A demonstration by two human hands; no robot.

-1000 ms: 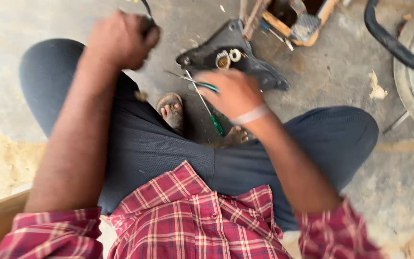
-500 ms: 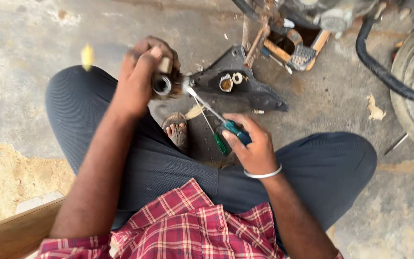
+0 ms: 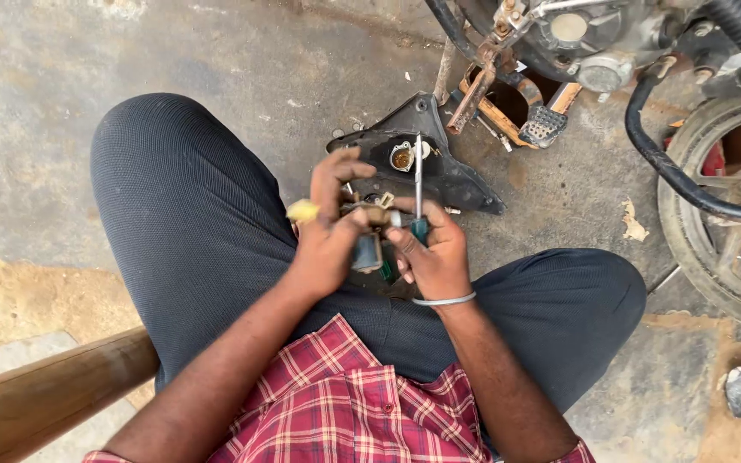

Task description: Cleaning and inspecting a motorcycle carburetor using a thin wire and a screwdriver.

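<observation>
Your left hand (image 3: 328,244) and your right hand (image 3: 433,253) meet just above your lap, both close in front of the black plastic panel (image 3: 439,171) lying on the concrete floor (image 3: 173,60); take that panel as your landmark; your left fingers are curled around a small metal part (image 3: 369,249), a greyish block with a brass-coloured end, which sits between your two hands on the near side of the panel; a yellow scrap (image 3: 304,210) pokes out beside your left thumb, and what it is cannot be told; your right fingers are clenched on a screwdriver (image 3: 418,184) with a green handle, its thin shaft standing upright so that the tip crosses the panel's middle, beside a round brass-coloured socket (image 3: 401,158) set in the panel; a thin metal bangle (image 3: 444,300) circles your right wrist; beyond the panel, on its far right, stand a motorcycle's footrest (image 3: 544,125) and engine parts (image 3: 593,43); farther right of the panel is a tyre (image 3: 713,257) with a black hose (image 3: 671,171) curving across it; well to the near left of the panel a wooden beam (image 3: 45,399) slants beside your knee.
</observation>
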